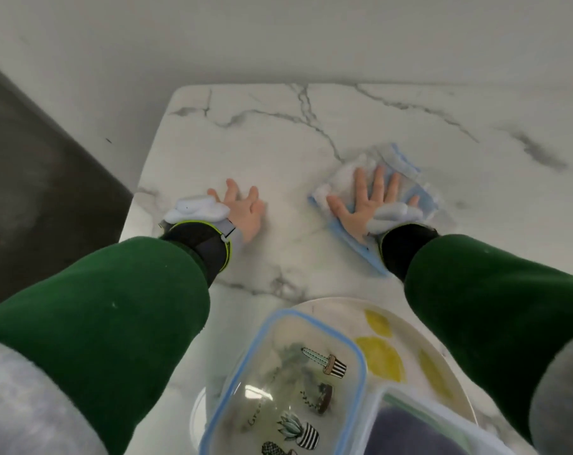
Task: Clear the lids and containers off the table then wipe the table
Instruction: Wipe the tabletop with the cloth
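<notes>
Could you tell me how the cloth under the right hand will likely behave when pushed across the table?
The cloth looks soft and rumpled, so it will probably bunch rather than slide stiffly. The right hand presses it flat with spread fingers, which should carry it along with the palm. The marble table looks smooth, so it likely glides easily.

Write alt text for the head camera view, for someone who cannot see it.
A person's right hand presses flat on a blue-and-white cloth on a white marble table, while the left hand rests flat on the bare surface beside it. Nearer the camera, a blue-rimmed cactus-print lid overlaps a lemon-patterned plate.
</notes>
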